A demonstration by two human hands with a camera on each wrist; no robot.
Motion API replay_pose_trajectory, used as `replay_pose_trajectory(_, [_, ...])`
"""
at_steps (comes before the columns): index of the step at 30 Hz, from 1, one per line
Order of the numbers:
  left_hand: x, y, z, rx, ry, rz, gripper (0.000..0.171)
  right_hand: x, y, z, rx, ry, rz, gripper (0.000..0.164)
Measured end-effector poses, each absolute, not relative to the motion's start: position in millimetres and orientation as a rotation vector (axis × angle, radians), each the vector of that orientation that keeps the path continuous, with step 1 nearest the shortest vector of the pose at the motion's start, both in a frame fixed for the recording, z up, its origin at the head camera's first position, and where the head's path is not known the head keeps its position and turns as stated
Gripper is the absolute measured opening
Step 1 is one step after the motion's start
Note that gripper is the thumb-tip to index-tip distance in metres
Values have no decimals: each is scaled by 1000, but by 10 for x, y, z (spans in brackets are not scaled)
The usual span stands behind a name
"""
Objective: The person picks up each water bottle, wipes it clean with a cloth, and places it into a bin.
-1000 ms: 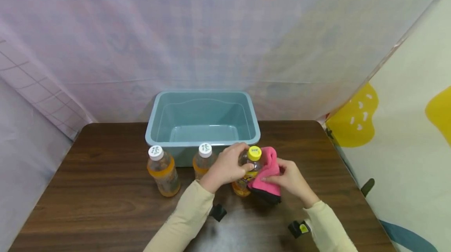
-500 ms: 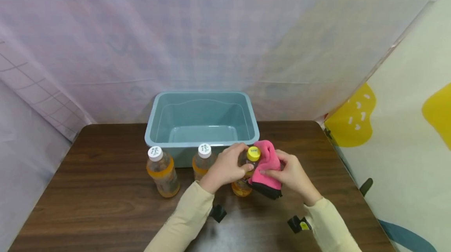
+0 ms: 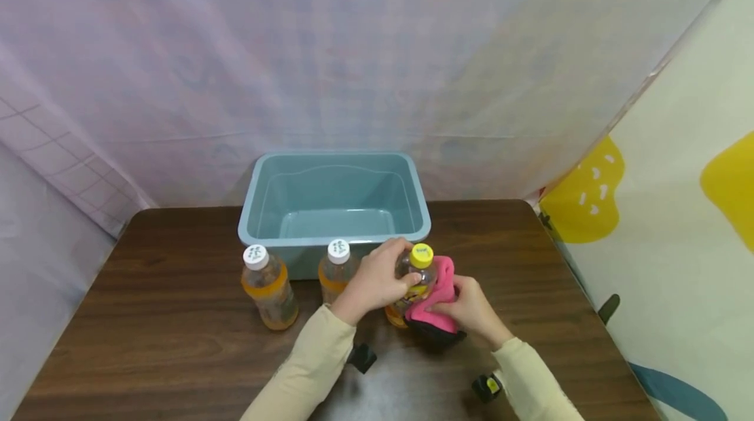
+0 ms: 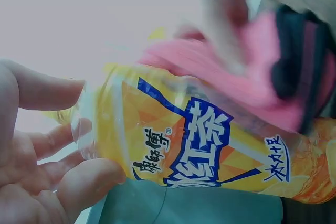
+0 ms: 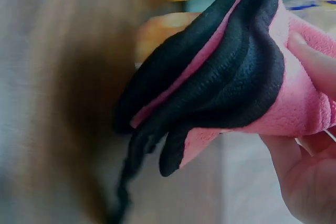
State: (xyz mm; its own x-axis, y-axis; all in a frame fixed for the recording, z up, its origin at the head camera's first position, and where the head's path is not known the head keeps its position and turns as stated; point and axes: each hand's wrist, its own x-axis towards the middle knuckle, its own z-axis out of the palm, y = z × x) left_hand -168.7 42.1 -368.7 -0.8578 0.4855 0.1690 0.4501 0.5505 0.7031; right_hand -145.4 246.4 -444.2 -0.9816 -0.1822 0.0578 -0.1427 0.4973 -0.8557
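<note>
Fingers of the left hand (image 3: 377,280) grip the yellow-capped bottle (image 4: 199,137) round its shoulder, before the tub (image 3: 306,261); probably slick and weighty, it is best held there. Rightmost, the right hand (image 3: 473,308) pinches the cloth (image 3: 434,300), likely soft, light, against it.

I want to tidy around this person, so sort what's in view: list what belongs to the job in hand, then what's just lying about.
In the job:
yellow-capped bottle, gripped by the left hand
pink cloth, held by the right hand at the bottle's side

Apparently lying about, though possibly for later:
left white-capped bottle
middle white-capped bottle
blue-green basin
</note>
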Motion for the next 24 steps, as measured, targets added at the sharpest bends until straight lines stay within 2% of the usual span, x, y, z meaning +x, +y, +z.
replay_pose_trajectory(9, [-1677, 425, -3710, 849, 2747, 1262, 37, -1505, 2461, -4830, -345, 2751, -1437, 31])
replay_pose_trajectory(14, [-1641, 458, -3701, 804, 2785, 1293, 40, -1506, 2485, -4849, -402, 2754, -1453, 30])
replay_pose_trajectory(18, [-1614, 528, -3702, 758, 2861, 1293, 48, -1520, 2534, -4842, -451, 2735, -1478, 27])
replay_pose_trajectory(24, [-1605, 576, -3722, 751, 2910, 1267, 47, -1525, 2631, -4781, -399, 2644, -1523, 26])
